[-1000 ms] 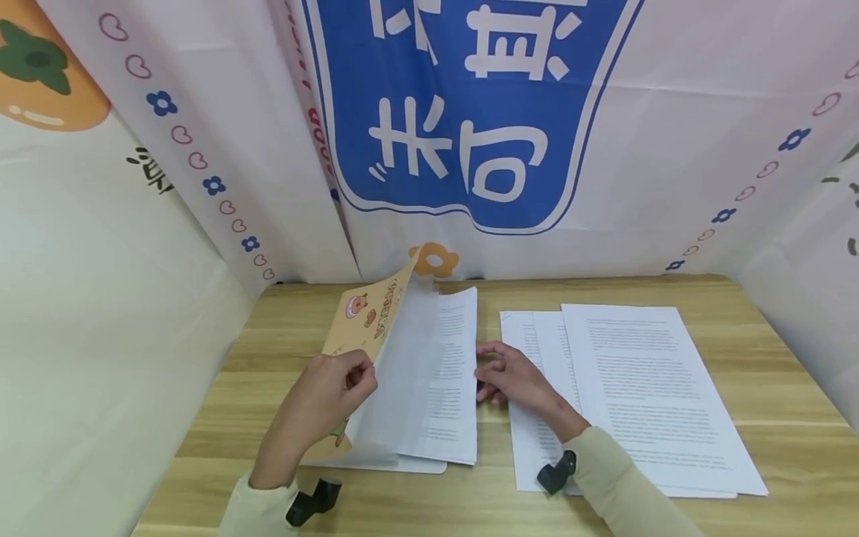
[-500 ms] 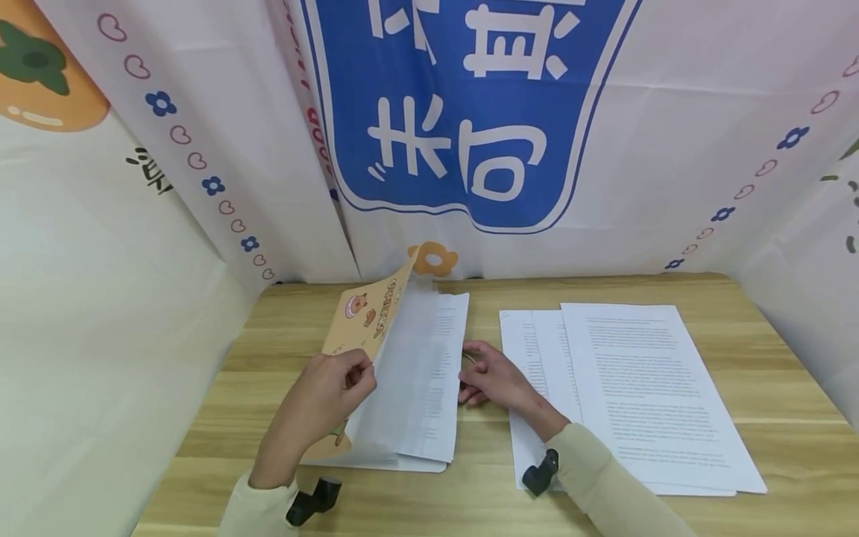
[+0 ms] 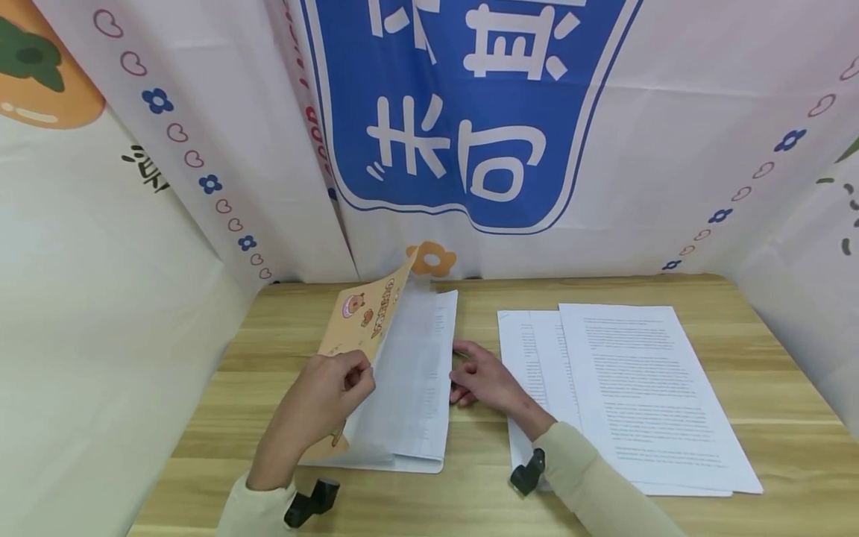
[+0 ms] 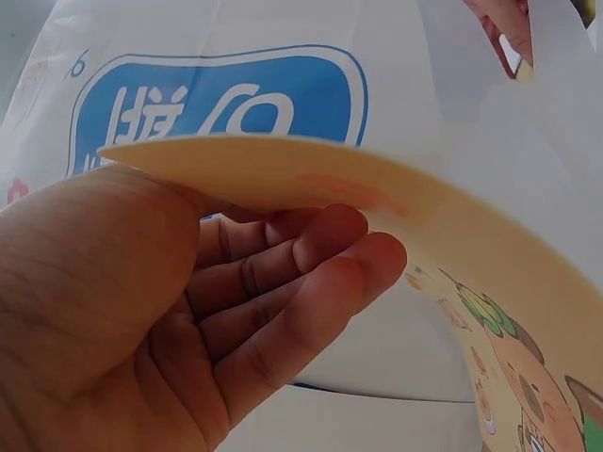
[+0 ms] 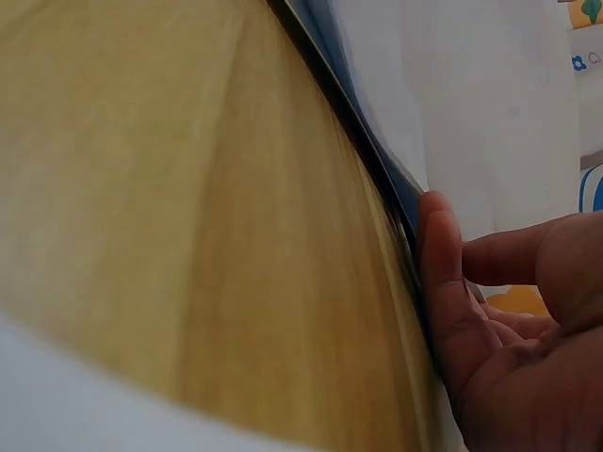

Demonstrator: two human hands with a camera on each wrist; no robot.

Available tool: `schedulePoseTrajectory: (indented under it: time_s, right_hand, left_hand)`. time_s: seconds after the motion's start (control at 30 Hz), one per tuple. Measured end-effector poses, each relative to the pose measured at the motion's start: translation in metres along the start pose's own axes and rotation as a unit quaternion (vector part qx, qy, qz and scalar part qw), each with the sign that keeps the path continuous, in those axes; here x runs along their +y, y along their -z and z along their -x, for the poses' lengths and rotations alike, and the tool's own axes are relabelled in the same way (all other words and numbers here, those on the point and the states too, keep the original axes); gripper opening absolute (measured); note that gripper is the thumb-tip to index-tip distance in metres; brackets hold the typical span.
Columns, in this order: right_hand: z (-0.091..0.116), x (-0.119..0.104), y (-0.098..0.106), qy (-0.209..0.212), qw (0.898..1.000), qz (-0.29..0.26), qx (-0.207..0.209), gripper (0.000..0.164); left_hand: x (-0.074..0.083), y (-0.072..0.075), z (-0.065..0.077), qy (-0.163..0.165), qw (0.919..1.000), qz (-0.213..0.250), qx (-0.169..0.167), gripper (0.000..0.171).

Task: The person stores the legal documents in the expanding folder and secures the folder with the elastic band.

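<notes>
A folder [image 3: 356, 319] with a tan cartoon-printed cover lies on the left half of the table, its cover raised. My left hand [image 3: 329, 395] holds that cover near its right edge; in the left wrist view the curled fingers [image 4: 316, 292] lie against it. Beneath the cover is a translucent sheet [image 3: 403, 373], with printed papers [image 3: 439, 399] showing through along the right side. My right hand [image 3: 486, 380] touches the papers' right edge with its fingertips. From the right wrist view, one straight finger [image 5: 438, 254] presses along that edge.
To the right of the folder, several loose printed sheets [image 3: 644, 395] overlap on the wooden table [image 3: 758, 358]. A white cloth with a blue sign [image 3: 523, 164] hangs behind the table's back edge. Cloth walls close in both sides.
The right hand has moved left, and the papers have slid left with it, further under the translucent sheet. The left hand keeps the cover raised at nearly the same place.
</notes>
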State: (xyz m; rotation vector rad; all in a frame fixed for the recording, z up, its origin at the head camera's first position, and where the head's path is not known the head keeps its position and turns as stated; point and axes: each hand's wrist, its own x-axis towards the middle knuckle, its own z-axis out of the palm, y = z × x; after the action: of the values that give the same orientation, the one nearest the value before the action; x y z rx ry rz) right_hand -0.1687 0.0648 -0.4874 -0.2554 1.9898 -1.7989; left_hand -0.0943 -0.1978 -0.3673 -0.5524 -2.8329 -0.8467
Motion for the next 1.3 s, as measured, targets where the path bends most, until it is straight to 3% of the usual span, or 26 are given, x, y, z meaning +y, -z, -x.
schedulePoseTrajectory:
  time_s: [0.2, 0.77, 1.3]
  right_hand:
    - [-0.005, 0.0, -0.002, -0.001, 1.0, 0.007, 0.005, 0.061]
    - [-0.01, -0.008, -0.01, 0.032, 0.992, 0.12, -0.001, 0.058]
    - [-0.017, -0.018, -0.011, -0.008, 0.984, 0.167, -0.053, 0.058]
  left_hand:
    - [0.0, 0.0, -0.001, 0.002, 1.0, 0.003, -0.003, 0.019]
    - [0.002, -0.003, -0.001, -0.003, 1.0, -0.003, -0.007, 0.018]
    - [0.002, -0.001, 0.0, 0.006, 0.9998, 0.006, -0.02, 0.017]
